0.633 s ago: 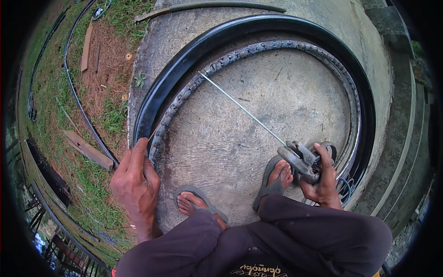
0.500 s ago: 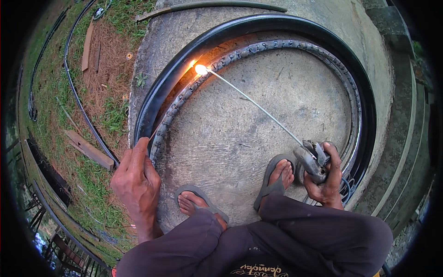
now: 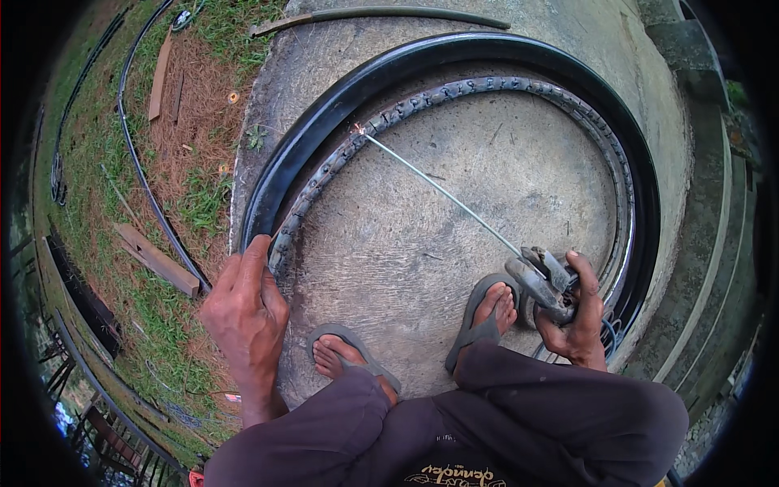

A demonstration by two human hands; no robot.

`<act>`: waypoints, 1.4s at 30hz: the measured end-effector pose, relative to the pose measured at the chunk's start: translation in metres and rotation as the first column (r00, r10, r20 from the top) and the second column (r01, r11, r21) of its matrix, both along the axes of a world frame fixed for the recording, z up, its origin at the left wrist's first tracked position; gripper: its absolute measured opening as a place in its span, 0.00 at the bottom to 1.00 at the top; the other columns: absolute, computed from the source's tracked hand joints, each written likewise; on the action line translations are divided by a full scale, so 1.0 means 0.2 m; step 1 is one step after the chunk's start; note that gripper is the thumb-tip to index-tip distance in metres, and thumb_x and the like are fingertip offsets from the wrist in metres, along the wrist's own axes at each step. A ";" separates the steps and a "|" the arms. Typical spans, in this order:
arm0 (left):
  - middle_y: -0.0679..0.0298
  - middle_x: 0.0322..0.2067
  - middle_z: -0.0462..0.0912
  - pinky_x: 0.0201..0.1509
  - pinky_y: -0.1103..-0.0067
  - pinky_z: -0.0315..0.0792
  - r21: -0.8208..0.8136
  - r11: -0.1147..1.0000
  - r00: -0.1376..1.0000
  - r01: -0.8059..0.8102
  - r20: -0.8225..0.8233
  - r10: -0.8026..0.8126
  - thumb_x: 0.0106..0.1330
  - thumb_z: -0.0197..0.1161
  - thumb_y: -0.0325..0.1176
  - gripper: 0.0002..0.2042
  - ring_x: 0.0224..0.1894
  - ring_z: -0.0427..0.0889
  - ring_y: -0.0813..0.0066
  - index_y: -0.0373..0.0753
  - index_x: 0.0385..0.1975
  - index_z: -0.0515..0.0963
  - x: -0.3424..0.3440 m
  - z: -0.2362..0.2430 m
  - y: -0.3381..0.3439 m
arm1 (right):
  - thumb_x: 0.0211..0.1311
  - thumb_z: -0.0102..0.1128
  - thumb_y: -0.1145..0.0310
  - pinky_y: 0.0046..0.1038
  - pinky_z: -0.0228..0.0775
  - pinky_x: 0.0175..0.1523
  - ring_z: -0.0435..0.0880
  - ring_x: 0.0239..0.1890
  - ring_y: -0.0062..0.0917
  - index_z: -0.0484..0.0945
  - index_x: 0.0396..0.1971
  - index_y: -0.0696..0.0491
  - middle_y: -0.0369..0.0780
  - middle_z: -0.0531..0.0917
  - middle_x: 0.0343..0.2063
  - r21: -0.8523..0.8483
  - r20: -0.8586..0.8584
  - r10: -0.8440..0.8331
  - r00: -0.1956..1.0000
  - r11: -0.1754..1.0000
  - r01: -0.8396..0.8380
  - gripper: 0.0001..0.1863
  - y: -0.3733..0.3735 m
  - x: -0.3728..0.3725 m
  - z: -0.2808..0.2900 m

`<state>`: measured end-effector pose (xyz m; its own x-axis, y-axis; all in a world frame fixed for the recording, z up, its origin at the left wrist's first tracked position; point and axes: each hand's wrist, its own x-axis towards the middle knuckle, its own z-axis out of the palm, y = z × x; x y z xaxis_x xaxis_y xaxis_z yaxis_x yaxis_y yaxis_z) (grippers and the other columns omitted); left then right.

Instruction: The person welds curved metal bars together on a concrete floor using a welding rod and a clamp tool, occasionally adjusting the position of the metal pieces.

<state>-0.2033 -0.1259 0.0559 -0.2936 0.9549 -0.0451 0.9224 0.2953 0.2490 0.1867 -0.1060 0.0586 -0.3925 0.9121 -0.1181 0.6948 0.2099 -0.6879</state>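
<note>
My right hand [image 3: 586,321] grips a worn grey welding electrode holder [image 3: 542,290]. From its jaws a long pale welding rod [image 3: 442,191] slants up and left to a small orange spark at its tip. That tip meets a grey metal ring [image 3: 320,174] with a row of dark, rough weld marks. Around the ring curves a wider, smooth black metal hoop [image 3: 324,114]. On the left, my left hand [image 3: 245,325] is closed in a pinch by the near ends of both rings. A thin rod shows faintly at its fingertips, mostly hidden.
Both rings lie on a rough concrete slab [image 3: 438,243], my sandalled feet inside them. A bent metal strip [image 3: 389,14] lies beyond. Boards [image 3: 158,260] and a long dark hose or bar [image 3: 138,166] lie on grass at left. Concrete steps [image 3: 702,252] rise at right; cable coils near my right hand.
The bright welding glare at the rod's tip has shrunk to a small spark. My right hand and the holder shifted slightly; my left hand stays pinched at the same place.
</note>
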 end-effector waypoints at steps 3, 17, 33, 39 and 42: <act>0.57 0.39 0.87 0.41 0.69 0.77 0.021 1.000 0.997 0.007 0.073 -0.009 0.63 0.59 0.19 0.14 0.37 0.87 0.57 0.37 0.47 0.84 0.02 -0.02 0.02 | 0.43 0.58 0.82 0.31 0.76 0.55 0.87 0.46 0.35 0.56 0.70 0.58 0.49 0.84 0.45 0.024 0.032 -0.031 0.999 0.999 0.030 0.47 -0.02 0.05 0.02; 0.55 0.40 0.87 0.42 0.69 0.79 0.035 0.999 0.999 0.009 0.048 -0.010 0.64 0.59 0.20 0.13 0.39 0.88 0.58 0.39 0.47 0.84 0.02 -0.01 0.03 | 0.41 0.62 0.82 0.27 0.78 0.45 0.85 0.37 0.29 0.57 0.69 0.60 0.45 0.82 0.41 -0.345 -0.104 -0.452 0.886 0.852 0.394 0.48 -0.12 0.04 -0.05; 0.55 0.40 0.87 0.42 0.70 0.78 0.022 1.000 0.998 0.001 0.060 -0.002 0.64 0.59 0.20 0.13 0.38 0.88 0.58 0.38 0.46 0.84 0.02 0.00 0.02 | 0.46 0.60 0.83 0.31 0.75 0.55 0.86 0.49 0.36 0.54 0.70 0.60 0.53 0.82 0.48 0.033 -0.001 -0.038 0.999 0.999 0.038 0.46 -0.06 0.01 -0.06; 0.56 0.38 0.87 0.40 0.69 0.78 0.009 1.000 0.999 0.030 0.013 -0.030 0.65 0.60 0.20 0.13 0.36 0.87 0.58 0.38 0.47 0.84 0.00 -0.02 0.01 | 0.44 0.60 0.82 0.32 0.74 0.56 0.86 0.49 0.37 0.55 0.70 0.60 0.52 0.82 0.48 0.023 -0.019 -0.005 1.000 1.000 0.006 0.47 -0.06 0.03 -0.05; 0.56 0.38 0.86 0.40 0.69 0.77 0.026 1.000 0.999 0.014 0.032 -0.015 0.65 0.60 0.20 0.13 0.36 0.87 0.58 0.38 0.47 0.84 0.01 -0.01 0.02 | 0.43 0.60 0.82 0.32 0.74 0.56 0.85 0.49 0.37 0.55 0.70 0.60 0.52 0.82 0.48 0.035 -0.034 -0.012 0.999 0.999 0.013 0.47 -0.07 0.04 -0.07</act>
